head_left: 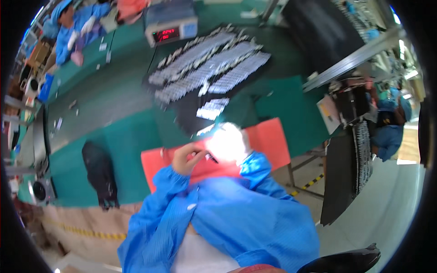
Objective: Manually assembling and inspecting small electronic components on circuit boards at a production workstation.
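My left hand (185, 158) is bare and hovers over a red mat (271, 136), its fingers drawn together in a pinch. What they hold is too small and blurred to name. Beside the fingertips, between my two hands, shows a small dark strip-like piece (211, 157) with light marks. My right hand (231, 143), in a white glove, is so bright with glare that its fingers cannot be told apart. Just beyond the hands lies a small group of pale, slim pieces (213, 109). Several more rows of such slim pieces (205, 63) cover a black sheet farther back.
A box-shaped instrument (170, 29) with a red lit display stands at the back. A dark cloth-like item (100, 170) lies on the green tabletop (132, 164) at left. Black boards (339, 175) and a metal rail (353, 59) are at right. A co-worker (79, 29) sits far left.
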Motion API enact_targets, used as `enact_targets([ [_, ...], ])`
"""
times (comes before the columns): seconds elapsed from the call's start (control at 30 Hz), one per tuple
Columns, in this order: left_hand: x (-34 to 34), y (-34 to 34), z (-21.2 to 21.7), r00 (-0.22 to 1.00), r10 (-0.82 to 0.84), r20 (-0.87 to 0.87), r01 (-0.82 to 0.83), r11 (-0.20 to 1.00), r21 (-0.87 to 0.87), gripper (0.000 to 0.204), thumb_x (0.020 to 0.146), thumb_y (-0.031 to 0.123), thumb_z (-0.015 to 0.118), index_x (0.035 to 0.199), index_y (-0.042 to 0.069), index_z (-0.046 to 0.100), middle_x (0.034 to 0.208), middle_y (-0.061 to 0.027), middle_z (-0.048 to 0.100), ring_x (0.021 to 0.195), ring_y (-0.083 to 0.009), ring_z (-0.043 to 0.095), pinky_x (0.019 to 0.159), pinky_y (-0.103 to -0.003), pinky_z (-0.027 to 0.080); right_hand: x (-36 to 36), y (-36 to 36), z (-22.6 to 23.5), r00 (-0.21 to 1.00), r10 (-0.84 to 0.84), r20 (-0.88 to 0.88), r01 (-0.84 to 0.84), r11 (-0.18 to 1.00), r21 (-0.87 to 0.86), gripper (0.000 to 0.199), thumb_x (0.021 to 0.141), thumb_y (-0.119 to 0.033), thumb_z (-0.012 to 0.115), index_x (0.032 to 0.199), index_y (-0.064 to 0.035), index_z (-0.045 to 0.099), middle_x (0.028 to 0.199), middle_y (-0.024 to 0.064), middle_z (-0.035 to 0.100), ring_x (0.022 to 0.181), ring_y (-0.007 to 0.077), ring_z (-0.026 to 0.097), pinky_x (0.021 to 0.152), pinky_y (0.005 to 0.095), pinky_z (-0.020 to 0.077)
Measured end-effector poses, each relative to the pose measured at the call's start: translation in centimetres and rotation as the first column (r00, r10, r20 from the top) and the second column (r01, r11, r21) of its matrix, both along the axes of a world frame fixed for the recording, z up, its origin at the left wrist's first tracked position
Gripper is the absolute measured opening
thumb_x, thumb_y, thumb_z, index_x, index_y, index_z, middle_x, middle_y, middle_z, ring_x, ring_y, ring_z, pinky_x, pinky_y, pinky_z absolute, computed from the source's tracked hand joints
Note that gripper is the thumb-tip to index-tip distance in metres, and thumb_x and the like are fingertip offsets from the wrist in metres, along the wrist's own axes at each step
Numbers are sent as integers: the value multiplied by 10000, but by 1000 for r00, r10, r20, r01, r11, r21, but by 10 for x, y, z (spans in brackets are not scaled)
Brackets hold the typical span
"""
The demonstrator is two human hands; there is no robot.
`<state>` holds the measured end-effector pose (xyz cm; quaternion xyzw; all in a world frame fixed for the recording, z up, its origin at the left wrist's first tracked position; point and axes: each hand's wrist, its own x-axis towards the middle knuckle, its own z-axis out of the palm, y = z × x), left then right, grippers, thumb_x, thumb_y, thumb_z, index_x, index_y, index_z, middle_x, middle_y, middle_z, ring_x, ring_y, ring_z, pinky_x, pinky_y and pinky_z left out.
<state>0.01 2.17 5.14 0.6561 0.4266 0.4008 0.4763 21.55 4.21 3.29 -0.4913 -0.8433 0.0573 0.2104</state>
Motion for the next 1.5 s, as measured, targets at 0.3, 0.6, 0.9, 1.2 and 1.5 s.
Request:
enact_targets([
  [0.3, -132, 64, -26, 424, 816, 394, -903, 417, 108, 244, 953, 121, 482, 1142, 3, 581, 1015, -79, 626, 939, -131, 567, 824, -256, 446, -22, 2, -17, 917, -388, -89, 381, 921, -86, 393, 731, -295, 721, 1104, -204, 634, 1280, 112, 455, 1157, 315, 418, 939, 448, 389],
  [0.6, -68, -20, -99, 709, 679, 190, -633, 732, -251, 159, 940, 111, 509, 992, 24, 631, 725, -27, 594, 586, -85, 510, 546, -219, 432, -15, 0, -34, 900, -306, -311, 318, 948, -11, 222, 689, -255, 748, 893, -189, 691, 1111, 40, 576, 1054, 269, 499, 887, 411, 417],
  [0.9, -61, -21, -95, 823, 567, -37, -568, 823, -1, 145, 909, 83, 544, 835, -10, 627, 670, -30, 586, 601, -91, 531, 553, -239, 439, -17, 1, -26, 917, -318, -242, 337, 940, 44, 250, 691, -295, 749, 916, -201, 691, 1068, 14, 589, 1026, 252, 516, 853, 397, 442],
  [1.2, -58, -20, -89, 808, 577, -121, -567, 817, 105, 144, 903, 99, 557, 835, -6, 628, 664, -42, 587, 595, -102, 534, 545, -249, 433, -15, 3, -36, 912, -317, -261, 344, 937, 64, 258, 691, -296, 754, 922, -199, 693, 1036, 6, 588, 1009, 230, 519, 848, 378, 443],
  [1.5, -60, -17, -100, 809, 573, -130, -558, 819, 137, 145, 905, 100, 556, 836, -5, 627, 666, -38, 590, 591, -99, 524, 542, -242, 426, -13, 3, -34, 910, -338, -238, 352, 936, 16, 277, 696, -312, 748, 942, -196, 692, 1067, 6, 590, 1044, 217, 501, 896, 380, 416],
])
